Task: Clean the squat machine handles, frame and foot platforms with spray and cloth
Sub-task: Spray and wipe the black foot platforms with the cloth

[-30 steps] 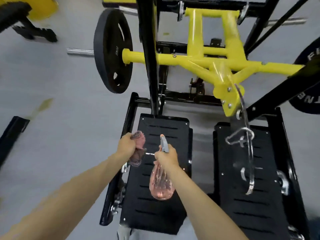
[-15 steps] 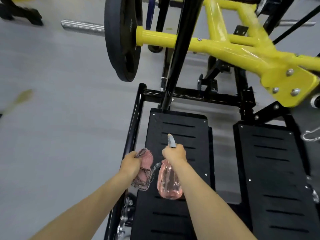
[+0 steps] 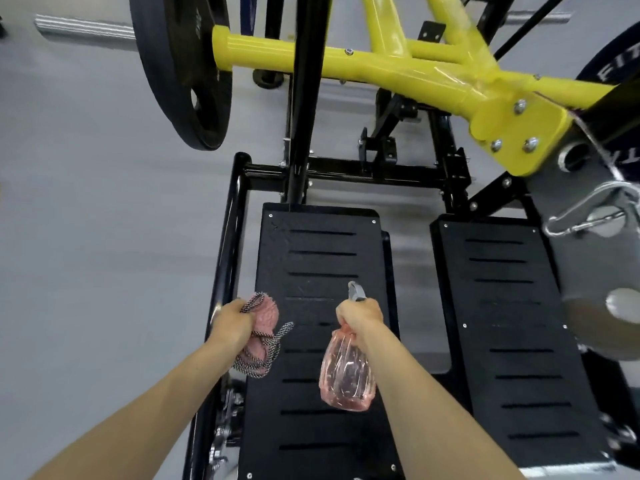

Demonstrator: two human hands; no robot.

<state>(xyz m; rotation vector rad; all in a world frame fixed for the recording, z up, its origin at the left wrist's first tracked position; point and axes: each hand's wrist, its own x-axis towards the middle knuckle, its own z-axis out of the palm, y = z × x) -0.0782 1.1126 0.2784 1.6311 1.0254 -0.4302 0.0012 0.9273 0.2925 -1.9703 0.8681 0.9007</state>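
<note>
Over the foot platform [image 3: 322, 258], right hand [image 3: 360, 315] fingers curl round the light-looking spray bottle's [image 3: 346, 382] neck; left hand [image 3: 230, 323] clenches soft cloth [image 3: 266, 315].

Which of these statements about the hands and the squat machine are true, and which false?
1. The right hand holds a pink spray bottle. True.
2. The left hand is empty. False: it grips a pink cloth.
3. The spray bottle hangs over the left foot platform. True.
4. The weight plate lies flat on a foot platform. False: it sits upright on the yellow frame.
</note>
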